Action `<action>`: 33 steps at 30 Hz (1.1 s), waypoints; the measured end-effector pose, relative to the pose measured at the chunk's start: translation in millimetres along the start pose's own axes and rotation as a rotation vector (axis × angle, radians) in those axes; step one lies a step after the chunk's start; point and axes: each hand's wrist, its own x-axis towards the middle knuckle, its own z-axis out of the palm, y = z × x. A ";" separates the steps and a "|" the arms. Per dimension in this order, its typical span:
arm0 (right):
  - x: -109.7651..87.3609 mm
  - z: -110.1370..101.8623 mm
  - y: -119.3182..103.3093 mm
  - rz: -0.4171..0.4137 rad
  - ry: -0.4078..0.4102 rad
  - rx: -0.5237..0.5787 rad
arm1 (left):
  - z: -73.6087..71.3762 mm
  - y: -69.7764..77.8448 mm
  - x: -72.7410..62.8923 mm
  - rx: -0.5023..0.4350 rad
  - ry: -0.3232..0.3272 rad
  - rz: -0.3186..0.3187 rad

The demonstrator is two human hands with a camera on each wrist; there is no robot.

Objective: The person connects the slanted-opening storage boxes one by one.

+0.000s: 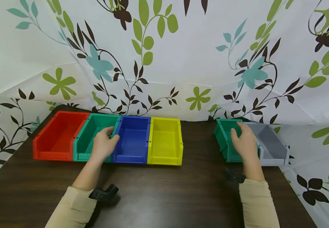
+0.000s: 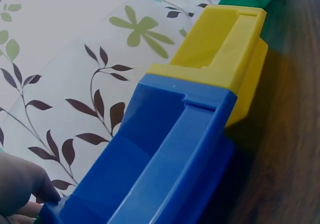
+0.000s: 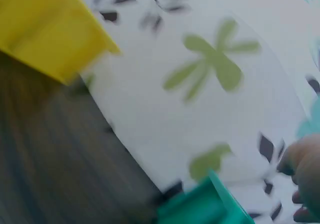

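Note:
On the left of the table four bins stand side by side: a red bin point(image 1: 59, 136), a green bin point(image 1: 96, 126), a blue bin point(image 1: 133, 136) and a yellow bin point(image 1: 164, 139). My left hand point(image 1: 103, 144) is over the green bin, loosely bent, its thumb right at the wall shared with the blue one. The left wrist view shows that thumb point(image 2: 42, 184) at the blue rim. Over at the right, my right hand point(image 1: 244, 141) is above a second green bin point(image 1: 224, 136), thumb and index finger spread apart. No object shows in either hand.
A grey bin point(image 1: 271, 142) adjoins the right-hand green one. Dark wood tabletop point(image 1: 198, 142) lies between the two groups. Behind the table hangs a white cloth point(image 1: 181, 69) with leaves and flowers. Each wrist wears a black camera point(image 1: 104, 193).

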 end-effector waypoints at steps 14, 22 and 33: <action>2.4 -10.3 33.9 0.228 -0.230 -0.283 | -23.5 -4.0 3.2 0.111 -0.023 -0.041; -1.1 -2.0 14.0 0.182 -0.231 -0.268 | -38.3 -6.8 3.6 0.181 -0.033 -0.034; -7.4 7.5 -16.1 0.094 -0.269 -0.250 | -16.6 1.6 0.7 0.251 0.149 0.145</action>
